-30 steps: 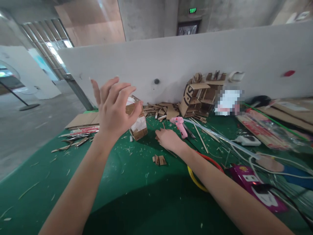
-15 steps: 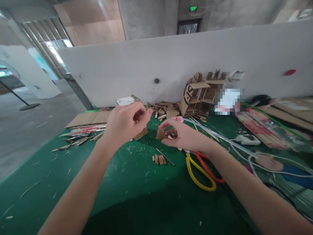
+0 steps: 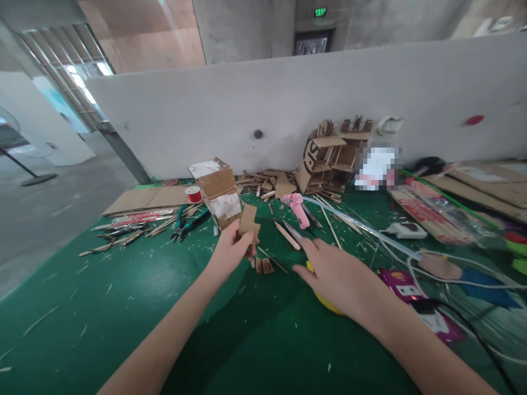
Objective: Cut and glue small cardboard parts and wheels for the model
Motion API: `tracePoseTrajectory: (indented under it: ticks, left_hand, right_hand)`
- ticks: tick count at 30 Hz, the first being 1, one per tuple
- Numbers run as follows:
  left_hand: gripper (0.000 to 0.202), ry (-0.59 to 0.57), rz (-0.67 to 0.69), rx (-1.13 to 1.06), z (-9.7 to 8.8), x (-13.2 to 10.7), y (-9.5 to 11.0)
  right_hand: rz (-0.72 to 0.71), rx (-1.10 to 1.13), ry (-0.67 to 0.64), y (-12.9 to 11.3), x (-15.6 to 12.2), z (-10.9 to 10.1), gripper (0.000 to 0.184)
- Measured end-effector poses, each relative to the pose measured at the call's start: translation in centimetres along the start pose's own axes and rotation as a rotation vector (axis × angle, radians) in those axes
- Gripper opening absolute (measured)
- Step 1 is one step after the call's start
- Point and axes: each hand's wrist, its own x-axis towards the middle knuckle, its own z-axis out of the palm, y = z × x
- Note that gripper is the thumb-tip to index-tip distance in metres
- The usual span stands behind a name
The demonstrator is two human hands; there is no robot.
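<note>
My left hand (image 3: pixel 233 249) pinches a small piece of brown cardboard (image 3: pixel 248 218) between thumb and fingers, above the green table. My right hand (image 3: pixel 329 269) reaches over the yellow-handled scissors (image 3: pixel 335 308), covering most of the handles. Its thumb and forefinger are apart, and the other fingers are hidden; the blades point away from me. Small cardboard bits (image 3: pixel 264 266) and a thin stick lie between the hands. A wooden-looking pencil or stick (image 3: pixel 287 235) lies beside the blades. Behind my left hand stands a cardboard construction (image 3: pixel 218 186).
A pink glue gun (image 3: pixel 298 209) lies behind the scissors. Pliers (image 3: pixel 187 222) and a red spool (image 3: pixel 193 194) are at left. A cardboard shelf model (image 3: pixel 325 159) stands by the wall. A purple power strip (image 3: pixel 420 307) and cables lie at right.
The cardboard piece has passed from my right hand to my left, which has come down and toward the middle. My right hand has moved right and nearer, over the scissors' handles.
</note>
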Motion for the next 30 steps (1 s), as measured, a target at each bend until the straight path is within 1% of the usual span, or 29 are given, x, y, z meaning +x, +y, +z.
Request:
tracePoseTrajectory:
  ticks: [1, 2, 3, 4, 5, 7, 8, 9, 11, 12, 13, 16, 17, 19, 22, 23, 24, 25, 26, 27, 28, 30]
  left_hand:
    - [0.010, 0.018, 0.005, 0.005, -0.3, 0.0, -0.1]
    - [0.010, 0.025, 0.007, 0.009, -0.5, 0.1, -0.2]
    - [0.010, 0.021, 0.003, 0.008, -0.6, 0.1, -0.2]
    - [0.011, 0.007, -0.006, 0.001, -0.7, 0.0, -0.2]
    - [0.013, -0.023, -0.019, -0.006, -0.8, -0.1, -0.1]
    - [0.017, -0.139, -0.046, 0.000, -0.7, -0.4, 0.1]
    - [0.017, -0.210, -0.056, 0.020, -0.7, -0.6, 0.2]
    - [0.016, -0.275, -0.062, 0.052, -0.7, -0.8, 0.4]
    - [0.011, -0.357, -0.069, 0.131, -0.7, -1.1, 0.5]
    - [0.009, -0.371, -0.068, 0.163, -0.8, -1.2, 0.5]
    - [0.009, -0.374, -0.066, 0.187, -0.9, -1.3, 0.5]
    - [0.011, -0.376, -0.031, 0.243, -1.2, -1.2, 0.2]
    - [0.011, -0.373, -0.009, 0.255, -1.3, -1.1, 0.1]
    - [0.010, -0.366, 0.031, 0.266, -1.4, -1.0, 0.1]
    - [0.011, -0.373, 0.040, 0.263, -1.6, -1.0, 0.3]
    - [0.012, -0.381, 0.033, 0.265, -1.7, -1.1, 0.5]
    - [0.012, -0.386, 0.027, 0.265, -1.8, -1.1, 0.6]
    - [0.013, -0.386, 0.023, 0.259, -1.9, -1.1, 0.7]
    - [0.013, -0.378, 0.019, 0.248, -2.0, -1.0, 0.8]
    - [0.013, -0.364, 0.013, 0.233, -2.0, -1.0, 0.8]
    - [0.012, -0.348, 0.005, 0.217, -2.1, -0.9, 0.8]
    - [0.010, -0.321, -0.015, 0.202, -2.1, -0.8, 0.7]
  right_hand:
    - [0.060, -0.046, -0.081, 0.6, -0.7, 0.3, 0.023]
    - [0.078, -0.073, -0.130, 1.1, -1.3, 0.5, 0.018]
    - [0.051, -0.061, -0.148, 1.4, -1.6, 0.6, 0.016]
    - [0.044, -0.005, -0.124, 1.5, -1.7, 0.6, 0.022]
    - [0.043, 0.090, -0.073, 1.4, -1.5, 0.5, 0.029]
    - [0.051, 0.389, 0.003, 0.8, -0.4, 0.2, 0.044]
    - [0.054, 0.575, 0.038, 0.3, 0.5, -0.1, 0.047]
    - [0.050, 0.729, 0.044, -0.2, 1.4, -0.3, 0.048]
    - [0.044, 0.862, 0.085, -0.9, 3.4, -0.5, 0.052]
    - [0.026, 0.880, 0.110, -1.2, 4.3, -0.5, 0.053]
    - [-0.005, 0.877, 0.122, -1.4, 5.1, -0.5, 0.050]
    - [-0.098, 0.832, 0.161, -1.9, 6.5, -0.1, 0.029]
    - [-0.113, 0.832, 0.181, -2.0, 6.7, 0.1, 0.027]
    - [-0.104, 0.881, 0.209, -2.2, 6.9, 0.4, 0.027]
    - [-0.013, 0.984, 0.247, -2.2, 6.7, 0.5, 0.029]
    - [0.014, 0.958, 0.297, -2.0, 6.5, 0.4, 0.030]
    - [0.028, 0.885, 0.367, -1.7, 6.3, 0.2, 0.031]
    - [0.025, 0.754, 0.445, -1.4, 6.0, -0.1, 0.031]
    - [0.000, 0.577, 0.514, -1.1, 5.6, -0.4, 0.030]
    - [-0.024, 0.396, 0.522, -0.7, 5.1, -0.7, 0.031]
    - [-0.019, 0.231, 0.441, -0.3, 4.5, -0.9, 0.032]
    - [0.084, -0.029, 0.215, 0.6, 3.3, -1.0, 0.038]
